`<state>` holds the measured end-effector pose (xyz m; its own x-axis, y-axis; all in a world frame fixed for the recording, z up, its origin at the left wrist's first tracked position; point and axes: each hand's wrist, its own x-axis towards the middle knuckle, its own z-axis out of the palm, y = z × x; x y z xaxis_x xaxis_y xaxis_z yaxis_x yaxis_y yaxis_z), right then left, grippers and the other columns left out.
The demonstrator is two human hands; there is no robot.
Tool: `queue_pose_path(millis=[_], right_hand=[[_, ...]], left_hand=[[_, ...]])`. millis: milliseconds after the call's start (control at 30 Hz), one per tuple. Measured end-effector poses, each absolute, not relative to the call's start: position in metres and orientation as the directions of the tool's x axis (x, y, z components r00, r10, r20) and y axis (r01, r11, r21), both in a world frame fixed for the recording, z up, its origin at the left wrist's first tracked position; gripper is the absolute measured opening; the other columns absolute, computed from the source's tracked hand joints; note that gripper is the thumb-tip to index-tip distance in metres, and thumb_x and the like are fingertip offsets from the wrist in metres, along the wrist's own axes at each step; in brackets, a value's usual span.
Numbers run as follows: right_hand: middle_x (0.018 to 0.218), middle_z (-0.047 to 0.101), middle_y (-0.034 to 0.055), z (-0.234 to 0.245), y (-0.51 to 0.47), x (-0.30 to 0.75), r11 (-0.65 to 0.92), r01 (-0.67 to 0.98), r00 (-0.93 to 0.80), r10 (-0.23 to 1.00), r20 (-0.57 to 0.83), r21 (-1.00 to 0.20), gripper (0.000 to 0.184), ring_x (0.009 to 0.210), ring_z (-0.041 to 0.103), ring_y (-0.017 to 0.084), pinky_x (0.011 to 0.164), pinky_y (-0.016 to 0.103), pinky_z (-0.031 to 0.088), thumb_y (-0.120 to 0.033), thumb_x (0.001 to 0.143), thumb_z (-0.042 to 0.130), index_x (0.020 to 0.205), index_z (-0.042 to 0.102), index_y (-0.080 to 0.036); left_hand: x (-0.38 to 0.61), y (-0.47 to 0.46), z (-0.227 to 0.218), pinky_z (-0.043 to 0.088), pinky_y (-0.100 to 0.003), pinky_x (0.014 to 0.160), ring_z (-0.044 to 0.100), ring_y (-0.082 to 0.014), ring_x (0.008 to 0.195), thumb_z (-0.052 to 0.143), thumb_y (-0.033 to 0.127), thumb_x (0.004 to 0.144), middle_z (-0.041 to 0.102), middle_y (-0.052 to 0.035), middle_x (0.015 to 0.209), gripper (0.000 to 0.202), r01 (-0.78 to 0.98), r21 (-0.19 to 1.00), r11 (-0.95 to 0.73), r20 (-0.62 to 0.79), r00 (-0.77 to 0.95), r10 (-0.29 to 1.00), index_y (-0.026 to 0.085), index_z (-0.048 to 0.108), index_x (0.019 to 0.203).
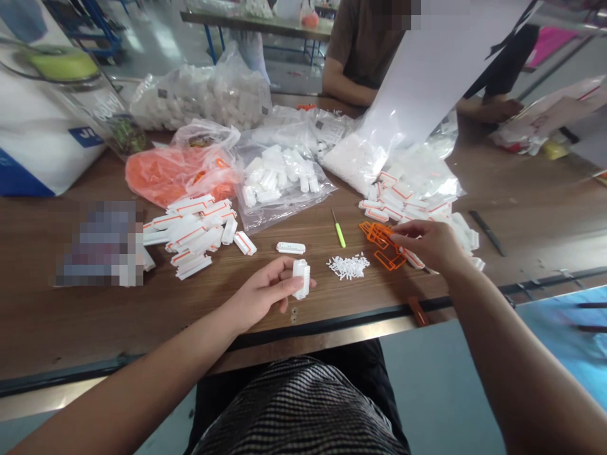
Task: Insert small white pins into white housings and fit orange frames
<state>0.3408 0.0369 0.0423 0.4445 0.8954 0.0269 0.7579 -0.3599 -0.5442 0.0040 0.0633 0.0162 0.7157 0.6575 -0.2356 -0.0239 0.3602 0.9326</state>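
Note:
My left hand (270, 287) is closed around a white plastic housing (300, 279), held upright over the table near its front edge. Just beyond it lies another white housing (291, 248). On the right, my right hand (431, 245) pinches at the edge of a small pile of thin orange plastic frames (377, 234); its fingertips partly hide the frame they touch. A loose orange frame (389, 260) lies below the pile. Between my hands is a heap of tiny white pins (348, 266), with a green-handled pick (340, 235) behind it.
White housings with orange strips are piled at left (190, 240) and right (393, 199). Bags of white parts (279, 174) and orange parts (161, 174) stand behind. A dark flat tool (487, 232) lies far right. Across the table sits a person (353, 57).

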Motion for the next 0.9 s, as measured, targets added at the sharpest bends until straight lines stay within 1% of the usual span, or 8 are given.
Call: queue_pose_path(millis=[167,267,400,467,567,700,800,900], right_hand=[[0.064,0.07,0.0038,0.038,0.035,0.346,-0.284,0.574,0.413,0.91,-0.028,-0.768,0.029,0.056,0.061,0.015,0.054,0.029,0.047,-0.046,0.059,0.079,0.069,0.074,-0.019],[0.061,0.068,0.0029,0.038,0.036,0.346,-0.269,0.502,0.404,0.913,-0.053,-0.822,0.031,0.053,0.058,0.013,0.051,0.027,0.045,-0.046,0.055,0.082,0.067,0.073,-0.018],[0.06,0.067,0.0022,0.048,0.032,0.32,-0.24,0.568,0.387,0.922,-0.002,-0.787,0.024,0.046,0.049,0.009,0.043,0.025,0.037,-0.041,0.064,0.077,0.071,0.074,-0.018],[0.061,0.067,0.0012,0.053,0.026,0.292,-0.132,0.634,0.318,0.943,0.1,-0.762,0.02,0.046,0.047,0.009,0.043,0.024,0.037,-0.039,0.069,0.075,0.072,0.074,-0.019],[0.069,0.071,0.0011,0.055,0.016,0.244,0.092,0.708,0.151,0.949,0.276,-0.701,0.011,0.055,0.057,0.011,0.05,0.026,0.044,-0.031,0.079,0.068,0.075,0.073,-0.022],[0.078,0.073,0.0017,0.048,0.008,0.199,0.39,0.711,-0.074,0.869,0.489,-0.586,0.01,0.071,0.067,0.016,0.063,0.03,0.053,-0.022,0.086,0.063,0.08,0.071,-0.024],[0.08,0.073,0.002,0.041,0.007,0.188,0.476,0.692,-0.128,0.82,0.557,-0.542,0.009,0.071,0.068,0.015,0.063,0.03,0.054,-0.018,0.085,0.064,0.084,0.07,-0.024],[0.082,0.074,0.002,0.038,0.007,0.186,0.501,0.676,-0.159,0.815,0.557,-0.54,0.011,0.071,0.069,0.016,0.064,0.031,0.055,-0.015,0.084,0.065,0.086,0.071,-0.024]], left_hand=[[0.003,0.063,0.013,0.04,-0.02,0.048,0.06,-0.0143,0.076,0.067,0.037,0.085,0.07,-0.0096,0.101,0.032,-0.031,0.931,0.364,-0.234,0.715,0.659,0.017,0.056,0.107],[0.003,0.064,0.012,0.043,-0.019,0.05,0.06,-0.0143,0.078,0.068,0.036,0.085,0.069,-0.0079,0.098,0.029,-0.043,0.929,0.368,-0.224,0.725,0.651,0.017,0.057,0.104],[0.004,0.063,0.012,0.047,-0.02,0.055,0.062,-0.0156,0.083,0.069,0.035,0.084,0.07,-0.0079,0.1,0.034,-0.063,0.918,0.392,-0.235,0.71,0.664,0.017,0.057,0.11],[0.005,0.062,0.012,0.047,-0.02,0.054,0.063,-0.0167,0.084,0.07,0.035,0.083,0.07,-0.0085,0.101,0.043,-0.066,0.914,0.399,-0.248,0.689,0.681,0.018,0.055,0.119],[0.006,0.061,0.011,0.047,-0.019,0.053,0.063,-0.0175,0.087,0.072,0.035,0.08,0.069,-0.0092,0.105,0.05,-0.059,0.906,0.419,-0.277,0.664,0.694,0.018,0.055,0.124],[0.007,0.061,0.008,0.05,-0.019,0.055,0.063,-0.0178,0.088,0.074,0.036,0.079,0.068,-0.0078,0.102,0.046,-0.085,0.898,0.431,-0.267,0.672,0.69,0.018,0.058,0.118],[0.007,0.061,0.007,0.051,-0.02,0.054,0.062,-0.017,0.085,0.074,0.036,0.078,0.066,-0.0055,0.097,0.045,-0.096,0.902,0.421,-0.256,0.667,0.7,0.019,0.059,0.117],[0.007,0.061,0.008,0.051,-0.021,0.055,0.06,-0.0158,0.082,0.074,0.036,0.078,0.065,-0.0046,0.096,0.043,-0.097,0.905,0.414,-0.252,0.662,0.706,0.019,0.059,0.115]])
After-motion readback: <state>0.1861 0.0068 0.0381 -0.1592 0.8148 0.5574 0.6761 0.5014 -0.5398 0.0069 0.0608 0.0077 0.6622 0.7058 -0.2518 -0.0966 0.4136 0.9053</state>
